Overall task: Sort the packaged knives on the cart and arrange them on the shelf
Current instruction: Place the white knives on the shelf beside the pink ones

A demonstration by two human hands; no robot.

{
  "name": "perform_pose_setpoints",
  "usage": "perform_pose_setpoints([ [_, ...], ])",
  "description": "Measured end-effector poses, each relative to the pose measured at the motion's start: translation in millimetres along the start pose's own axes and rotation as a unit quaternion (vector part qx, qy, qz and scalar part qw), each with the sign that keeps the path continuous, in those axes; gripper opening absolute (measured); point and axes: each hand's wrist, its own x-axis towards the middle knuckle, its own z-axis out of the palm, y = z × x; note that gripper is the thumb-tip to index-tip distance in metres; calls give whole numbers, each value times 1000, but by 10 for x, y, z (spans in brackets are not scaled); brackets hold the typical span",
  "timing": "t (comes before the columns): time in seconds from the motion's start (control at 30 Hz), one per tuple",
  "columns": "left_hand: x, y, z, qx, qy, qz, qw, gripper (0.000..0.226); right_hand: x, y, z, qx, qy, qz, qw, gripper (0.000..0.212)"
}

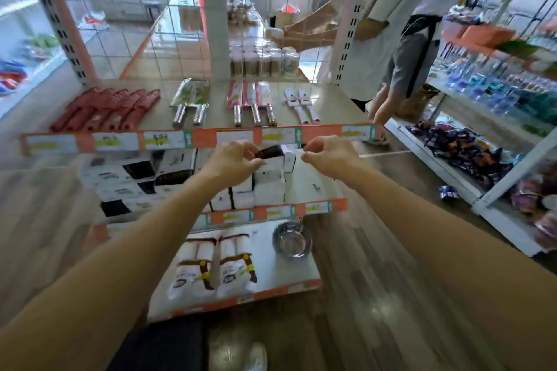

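Both my hands reach to the second shelf, just under the top shelf's orange label strip [211,137]. My left hand [233,161] pinches the dark top of a black-and-white box [271,159] in a stack of similar boxes [265,193]. The curled fingertips of my right hand [330,156] pinch the edge of a white box [290,159] beside it. On the top shelf lie packaged knives in rows: red-sheathed knives [105,108], green-packed cleavers [190,101], pink-packed cleavers [251,101] and white-handled knives [301,104]. No cart is in view.
More black-and-white boxes [135,178] fill the second shelf's left side. The bottom shelf holds white rolled packs [217,262] and a steel bowl [292,239]. A person [401,39] stands at the right by another shelf of packets [464,147]. Wood floor lies between.
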Motion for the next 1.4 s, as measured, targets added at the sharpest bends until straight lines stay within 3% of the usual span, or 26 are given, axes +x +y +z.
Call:
perform_pose_setpoints([
  [0.3, -1575, -174, -67, -13, 5, -68, 998, 36, -1387, -215, 455, 26, -92, -12, 995, 26],
  [0.57, -2451, -716, -353, -13, 15, -115, 993, 35, -2011, -792, 991, 13, -146, -41, 988, 28],
  [1.07, -3465, -2598, -1148, 20, -17, -175, 984, 32, -2602, -2211, 2736, -3, -194, -27, 981, 27],
  [1.4, -3873, -3789, -1043, -17, -82, -276, 957, 28, -2754, -2452, 3955, -56, -282, 7, 958, 30],
])
